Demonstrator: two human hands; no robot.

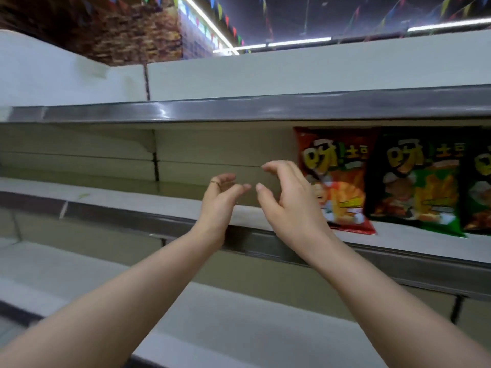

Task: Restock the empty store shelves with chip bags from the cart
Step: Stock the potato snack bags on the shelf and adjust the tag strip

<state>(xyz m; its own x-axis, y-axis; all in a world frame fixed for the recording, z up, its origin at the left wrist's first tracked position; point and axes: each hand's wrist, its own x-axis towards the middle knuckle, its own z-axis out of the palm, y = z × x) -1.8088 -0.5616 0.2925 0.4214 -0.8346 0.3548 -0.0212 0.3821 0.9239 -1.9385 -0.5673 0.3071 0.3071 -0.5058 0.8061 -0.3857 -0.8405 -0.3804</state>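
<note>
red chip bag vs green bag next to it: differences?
The red bag is red-orange; the green bag is dark green. The red bag ends the row beside bare shelf; the green bag sits mid-row. The right hand overlaps the red bag in view, not the green bag. Both stand upright with the same yellow logo.

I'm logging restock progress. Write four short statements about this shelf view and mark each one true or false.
1. The left hand and the right hand each hold a chip bag. False: both hold nothing, and their fingers are loosely curled.
2. A red chip bag stands upright on the middle shelf, to the right of the hands. True.
3. The green chip bag stands left of the red chip bag. False: it stands on its right.
4. To the left of the hands, the middle shelf shows no bags. True.
</note>
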